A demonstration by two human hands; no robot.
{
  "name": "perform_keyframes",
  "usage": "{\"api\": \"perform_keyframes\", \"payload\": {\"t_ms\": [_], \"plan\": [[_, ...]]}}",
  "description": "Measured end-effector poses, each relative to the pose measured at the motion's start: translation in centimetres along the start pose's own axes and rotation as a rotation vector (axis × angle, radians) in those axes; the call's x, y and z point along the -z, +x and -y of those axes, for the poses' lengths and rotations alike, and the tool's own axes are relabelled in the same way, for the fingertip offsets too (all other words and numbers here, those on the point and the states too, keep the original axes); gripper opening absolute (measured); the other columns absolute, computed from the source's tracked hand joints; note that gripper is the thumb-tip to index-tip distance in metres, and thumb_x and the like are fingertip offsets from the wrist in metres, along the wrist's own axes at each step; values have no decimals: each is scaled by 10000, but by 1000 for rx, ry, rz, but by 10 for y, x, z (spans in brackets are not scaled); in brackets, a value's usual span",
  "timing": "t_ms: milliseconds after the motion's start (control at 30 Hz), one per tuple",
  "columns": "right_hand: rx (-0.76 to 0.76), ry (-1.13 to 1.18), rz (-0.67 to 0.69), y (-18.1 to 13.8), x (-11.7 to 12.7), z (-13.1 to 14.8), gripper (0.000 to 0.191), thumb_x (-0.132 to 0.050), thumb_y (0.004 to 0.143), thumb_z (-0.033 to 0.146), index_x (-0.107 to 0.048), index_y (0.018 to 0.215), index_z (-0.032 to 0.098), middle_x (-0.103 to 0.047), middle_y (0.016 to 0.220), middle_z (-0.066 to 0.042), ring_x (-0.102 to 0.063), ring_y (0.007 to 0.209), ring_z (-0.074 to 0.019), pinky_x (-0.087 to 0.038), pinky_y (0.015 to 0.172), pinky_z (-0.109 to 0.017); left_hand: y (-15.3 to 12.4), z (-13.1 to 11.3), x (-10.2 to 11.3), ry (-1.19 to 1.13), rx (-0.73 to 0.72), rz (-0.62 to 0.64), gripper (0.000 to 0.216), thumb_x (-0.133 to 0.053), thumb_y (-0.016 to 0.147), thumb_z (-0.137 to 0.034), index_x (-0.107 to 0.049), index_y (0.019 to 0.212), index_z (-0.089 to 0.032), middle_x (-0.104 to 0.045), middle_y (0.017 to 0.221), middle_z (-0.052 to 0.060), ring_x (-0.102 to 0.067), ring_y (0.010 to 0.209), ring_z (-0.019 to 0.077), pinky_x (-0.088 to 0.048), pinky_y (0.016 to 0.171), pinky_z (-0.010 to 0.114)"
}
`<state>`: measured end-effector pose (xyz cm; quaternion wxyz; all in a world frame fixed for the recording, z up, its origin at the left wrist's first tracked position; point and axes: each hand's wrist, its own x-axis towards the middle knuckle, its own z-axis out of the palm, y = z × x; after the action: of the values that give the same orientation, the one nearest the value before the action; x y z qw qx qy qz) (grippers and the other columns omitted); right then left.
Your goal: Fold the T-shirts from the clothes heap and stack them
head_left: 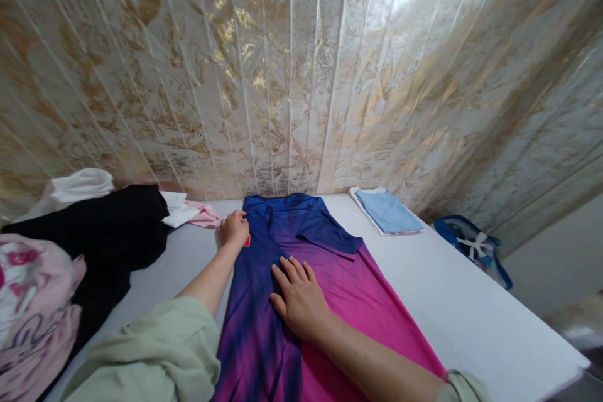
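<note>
A blue-to-magenta garment (330, 301) lies spread lengthwise on the white table (471, 301), its blue end toward the wall. My left hand (234, 228) is closed on the garment's left edge near the far end, beside a small red tag (247, 240). My right hand (301, 298) lies flat and open on the middle of the garment, fingers pointing away from me. A flap of the blue part is folded across the cloth just beyond my right hand.
A pile of clothes sits at the left: black cloth (98, 232), white cloth (75, 187), a pink piece (203, 215) and a pink-patterned item (32, 308). A folded light-blue stack (389, 211) lies at the far right. A blue bag (475, 245) stands beyond the table's right edge. A marbled wall stands behind.
</note>
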<state>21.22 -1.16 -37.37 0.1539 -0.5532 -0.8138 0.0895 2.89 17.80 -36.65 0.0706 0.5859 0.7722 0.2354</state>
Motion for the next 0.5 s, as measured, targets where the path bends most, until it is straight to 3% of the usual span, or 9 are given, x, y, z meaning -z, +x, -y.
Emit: {"api": "perform_keyframes", "payload": {"t_ms": [133, 200, 267, 367, 500], "plan": [[2, 42, 1, 2, 3, -1, 546, -443, 947, 482, -385, 1452, 284, -352, 1529, -66, -261, 1417, -281, -194, 1151, -505, -10, -16, 6, 5, 2, -26, 365, -424, 891, -269, -555, 1215, -166, -591, 1236, 182, -530, 1159, 343, -415, 934, 467], [10, 75, 2, 4, 14, -5, 536, -478, 935, 444, -416, 1434, 258, -391, 1501, -83, -314, 1389, -275, -251, 1133, -471, -24, -31, 5, -4, -85, -37, 410, -414, 906, -292, -509, 1277, -144, -518, 1322, 204, -465, 1235, 352, -372, 993, 487], [9, 98, -15, 4, 33, -17, 513, -509, 919, 381, -453, 1404, 225, -446, 1453, -99, -388, 1338, -258, -317, 1099, -419, -43, -51, 1, -30, -248, 10, 370, -417, 916, -284, -541, 1250, -185, -526, 1331, 144, -458, 1249, 302, -347, 1040, 433], [-63, 103, -64, -9, 70, -53, 441, -510, 900, 282, -515, 1332, 191, -561, 1306, -115, -511, 1207, -224, -389, 1024, -353, -74, -80, -8, -91, -520, 154, 273, -437, 919, -253, -634, 1106, -234, -613, 1225, 56, -521, 1174, 217, -377, 1028, 323], [-376, 53, -70, -62, 102, -118, 356, -488, 891, 277, -555, 1221, 163, -626, 1111, -107, -607, 997, -203, -450, 861, -312, -104, -111, -22, -181, -767, 305, 282, -418, 925, -203, -667, 1054, -233, -645, 1167, 39, -553, 1118, 185, -408, 1000, 287]]}}
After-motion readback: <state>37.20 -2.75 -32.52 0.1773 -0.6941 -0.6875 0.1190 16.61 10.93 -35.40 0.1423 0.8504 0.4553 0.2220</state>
